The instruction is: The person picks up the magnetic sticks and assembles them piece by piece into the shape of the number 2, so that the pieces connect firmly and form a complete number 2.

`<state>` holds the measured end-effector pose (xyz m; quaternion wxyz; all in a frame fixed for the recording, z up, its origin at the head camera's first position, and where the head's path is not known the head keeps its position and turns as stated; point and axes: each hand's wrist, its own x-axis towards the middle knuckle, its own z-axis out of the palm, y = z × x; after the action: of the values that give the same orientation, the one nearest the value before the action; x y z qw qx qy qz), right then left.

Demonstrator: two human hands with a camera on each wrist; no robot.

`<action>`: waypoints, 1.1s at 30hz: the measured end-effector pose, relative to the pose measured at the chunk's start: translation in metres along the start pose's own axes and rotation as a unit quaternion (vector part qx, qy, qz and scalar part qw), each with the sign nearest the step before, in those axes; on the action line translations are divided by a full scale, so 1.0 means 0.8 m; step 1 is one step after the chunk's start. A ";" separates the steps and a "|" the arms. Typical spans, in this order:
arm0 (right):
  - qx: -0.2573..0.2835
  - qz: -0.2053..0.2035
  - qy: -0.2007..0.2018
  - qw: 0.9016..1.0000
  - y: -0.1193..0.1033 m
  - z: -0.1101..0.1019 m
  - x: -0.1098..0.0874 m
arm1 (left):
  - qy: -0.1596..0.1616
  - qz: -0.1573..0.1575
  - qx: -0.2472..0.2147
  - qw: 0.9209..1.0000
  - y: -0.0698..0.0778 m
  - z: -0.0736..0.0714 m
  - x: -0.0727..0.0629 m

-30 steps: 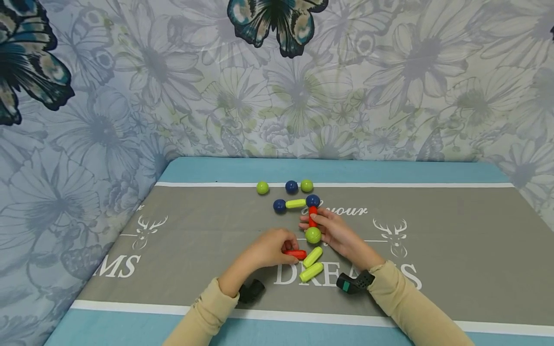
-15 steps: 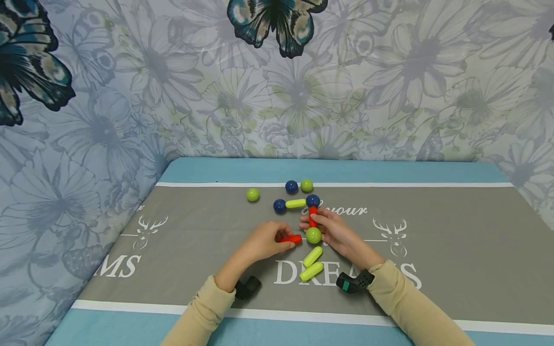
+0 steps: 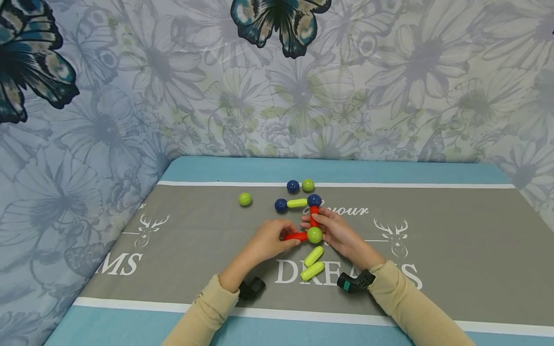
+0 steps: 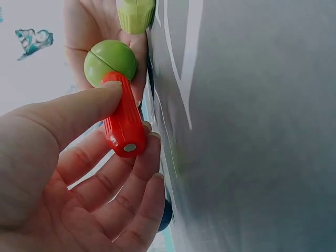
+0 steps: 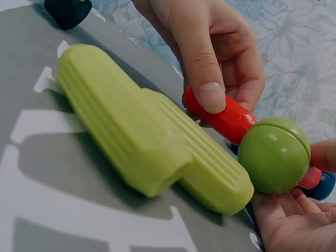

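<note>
My left hand (image 3: pixel 269 240) pinches a red rod (image 4: pixel 125 126) between thumb and fingers; a metallic dot shows in its near end. The rod's far end touches a green ball (image 5: pixel 274 155). My right hand (image 3: pixel 339 234) grips a second red rod (image 3: pixel 314 218), which joins that green ball to a blue ball (image 3: pixel 314 200). From this blue ball a yellow-green rod (image 3: pixel 297 203) runs left to another blue ball (image 3: pixel 281 205). Two loose yellow-green rods, a nearer one (image 5: pixel 118 118) and a farther one (image 5: pixel 210 163), lie side by side just below the green ball.
A loose green ball (image 3: pixel 245 199) lies to the left. At the back sit a loose blue ball (image 3: pixel 293 186) and another green ball (image 3: pixel 308 185). Everything rests on a grey printed runner (image 3: pixel 467 240) over a blue cloth (image 3: pixel 337 331), before a floral wall.
My left hand has lifted the red rod away from the loose yellow-green rods and brought it against the green ball. The loose green ball has rolled left and nearer. My right hand stays put.
</note>
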<state>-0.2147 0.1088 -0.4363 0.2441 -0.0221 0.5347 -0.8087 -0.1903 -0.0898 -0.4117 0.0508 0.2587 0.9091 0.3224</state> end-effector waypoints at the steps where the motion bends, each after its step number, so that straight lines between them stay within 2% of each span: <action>1: 0.003 0.002 -0.001 1.000 0.000 0.000 -0.001 | 0.001 0.000 0.001 1.000 0.000 0.000 0.000; 4: 0.011 0.020 -0.008 1.000 0.000 -0.001 -0.003 | 0.007 0.000 -0.003 1.000 0.000 0.001 0.001; 8: 0.007 0.040 -0.039 0.998 0.001 -0.002 -0.005 | 0.023 0.006 -0.006 1.000 -0.001 0.000 0.001; 15: -0.029 0.025 -0.070 0.997 0.001 -0.003 -0.004 | 0.033 0.015 0.008 0.999 -0.004 0.000 0.002; 21: -0.035 0.024 -0.048 0.998 0.000 0.001 -0.005 | 0.042 0.026 0.010 0.999 -0.003 0.000 0.003; 25: -0.038 0.031 -0.015 0.999 0.000 0.005 -0.004 | 0.047 0.032 -0.015 0.998 -0.007 -0.010 0.005; 28: -0.041 0.034 0.002 0.999 -0.001 0.007 -0.004 | 0.086 0.013 -0.019 0.996 -0.019 -0.028 0.003; 30: -0.039 0.035 0.006 0.999 -0.001 0.007 -0.005 | 0.124 -0.010 0.019 0.992 -0.032 -0.042 -0.001; 33: -0.037 0.036 0.011 0.999 -0.001 0.008 -0.005 | 0.174 -0.052 0.107 0.978 -0.057 -0.060 -0.009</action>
<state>-0.2093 0.1057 -0.4321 0.2662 -0.0030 0.5674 -0.7792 -0.2164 -0.1503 -0.4021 -0.1193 0.1553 0.9455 0.2603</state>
